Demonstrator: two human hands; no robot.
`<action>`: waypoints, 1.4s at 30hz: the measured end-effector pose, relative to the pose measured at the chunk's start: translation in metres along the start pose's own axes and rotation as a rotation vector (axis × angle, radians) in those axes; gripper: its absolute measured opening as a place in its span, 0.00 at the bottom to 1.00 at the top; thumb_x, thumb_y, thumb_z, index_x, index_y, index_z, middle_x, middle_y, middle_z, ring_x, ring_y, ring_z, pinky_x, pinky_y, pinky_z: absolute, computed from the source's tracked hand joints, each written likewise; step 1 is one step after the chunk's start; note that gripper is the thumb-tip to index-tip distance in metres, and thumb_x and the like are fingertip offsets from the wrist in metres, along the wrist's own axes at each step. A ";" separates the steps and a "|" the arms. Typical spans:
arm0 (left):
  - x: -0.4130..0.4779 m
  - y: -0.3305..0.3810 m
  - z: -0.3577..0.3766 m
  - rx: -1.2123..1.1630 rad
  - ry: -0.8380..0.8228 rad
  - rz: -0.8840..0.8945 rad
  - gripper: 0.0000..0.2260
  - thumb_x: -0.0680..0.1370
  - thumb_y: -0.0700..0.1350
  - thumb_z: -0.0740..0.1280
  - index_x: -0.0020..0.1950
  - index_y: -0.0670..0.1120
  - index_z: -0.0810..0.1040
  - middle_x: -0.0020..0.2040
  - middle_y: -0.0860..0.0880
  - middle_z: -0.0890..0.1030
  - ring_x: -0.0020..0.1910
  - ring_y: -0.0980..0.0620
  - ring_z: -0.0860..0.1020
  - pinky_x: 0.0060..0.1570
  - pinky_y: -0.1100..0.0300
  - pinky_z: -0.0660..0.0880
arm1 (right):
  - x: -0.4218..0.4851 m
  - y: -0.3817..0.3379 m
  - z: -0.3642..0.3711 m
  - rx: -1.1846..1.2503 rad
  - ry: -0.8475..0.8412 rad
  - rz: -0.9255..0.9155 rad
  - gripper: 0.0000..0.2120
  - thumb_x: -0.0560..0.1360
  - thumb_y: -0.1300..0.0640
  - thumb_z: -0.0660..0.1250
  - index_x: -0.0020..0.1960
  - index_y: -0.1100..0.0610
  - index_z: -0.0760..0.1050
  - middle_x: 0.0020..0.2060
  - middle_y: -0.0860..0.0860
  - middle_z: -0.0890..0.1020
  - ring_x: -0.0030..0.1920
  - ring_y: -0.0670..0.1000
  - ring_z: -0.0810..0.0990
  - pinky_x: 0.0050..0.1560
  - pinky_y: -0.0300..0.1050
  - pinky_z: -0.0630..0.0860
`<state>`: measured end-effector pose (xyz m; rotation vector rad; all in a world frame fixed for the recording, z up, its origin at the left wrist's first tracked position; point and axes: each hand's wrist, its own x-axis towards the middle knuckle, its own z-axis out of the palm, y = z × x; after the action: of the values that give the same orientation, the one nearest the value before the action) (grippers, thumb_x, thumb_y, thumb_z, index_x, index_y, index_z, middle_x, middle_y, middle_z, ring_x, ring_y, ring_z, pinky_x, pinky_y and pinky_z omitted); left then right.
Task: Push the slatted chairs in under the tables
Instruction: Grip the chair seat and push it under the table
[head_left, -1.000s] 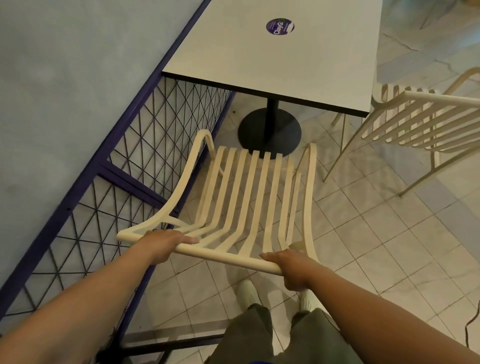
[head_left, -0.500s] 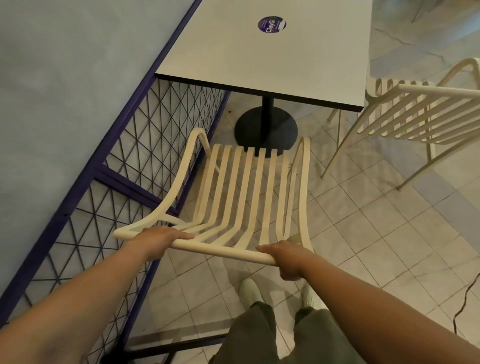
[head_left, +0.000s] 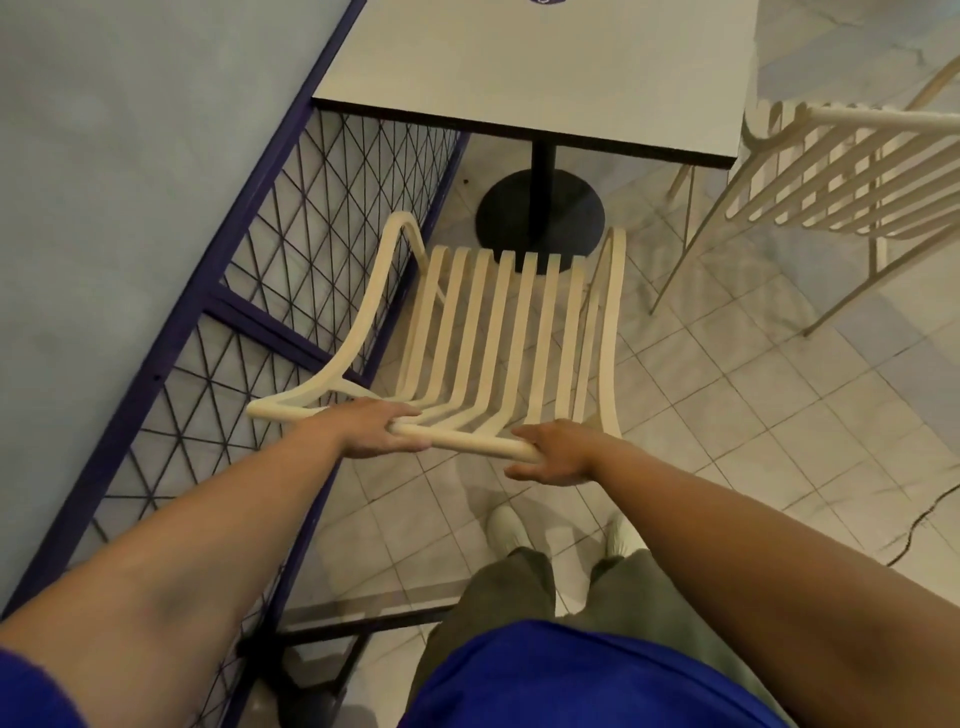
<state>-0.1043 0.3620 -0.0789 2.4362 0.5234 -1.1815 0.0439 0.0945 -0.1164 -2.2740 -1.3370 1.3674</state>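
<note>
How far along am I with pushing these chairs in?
Nothing is tucked in yet. In hand: left hand and right hand are on the near chair, at its top rail; its seat shows fully, not under the table. Left: slide it under, then the second chair at the table's right.

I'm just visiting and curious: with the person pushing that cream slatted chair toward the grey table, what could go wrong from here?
The cream slatted chair sits close beside the purple wire-mesh fence; its curved arm might scrape or snag there. The grey table's round black base lies straight ahead, so the chair's legs could bump it before the seat slides under.
</note>
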 end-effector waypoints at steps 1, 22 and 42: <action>-0.001 0.007 -0.001 -0.032 -0.002 0.012 0.41 0.67 0.79 0.58 0.77 0.63 0.63 0.76 0.51 0.68 0.71 0.46 0.68 0.66 0.47 0.67 | -0.001 -0.001 -0.001 0.013 0.003 0.009 0.34 0.74 0.34 0.62 0.75 0.48 0.62 0.64 0.53 0.76 0.56 0.54 0.74 0.56 0.50 0.70; 0.037 0.333 0.010 0.095 0.028 0.201 0.36 0.75 0.72 0.59 0.77 0.54 0.64 0.75 0.50 0.70 0.71 0.47 0.68 0.67 0.49 0.67 | -0.182 0.192 -0.035 0.192 0.262 0.289 0.36 0.77 0.32 0.56 0.77 0.51 0.59 0.75 0.52 0.64 0.74 0.55 0.61 0.72 0.54 0.59; 0.100 0.590 -0.008 0.067 0.016 0.317 0.36 0.76 0.70 0.61 0.77 0.51 0.65 0.75 0.49 0.70 0.71 0.47 0.69 0.67 0.50 0.67 | -0.328 0.411 -0.117 0.153 0.279 0.435 0.36 0.76 0.33 0.57 0.77 0.52 0.58 0.75 0.52 0.66 0.73 0.55 0.64 0.71 0.53 0.62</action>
<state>0.2440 -0.1244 -0.0514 2.4693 0.0949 -1.0597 0.3252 -0.3621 -0.0684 -2.6212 -0.6554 1.1474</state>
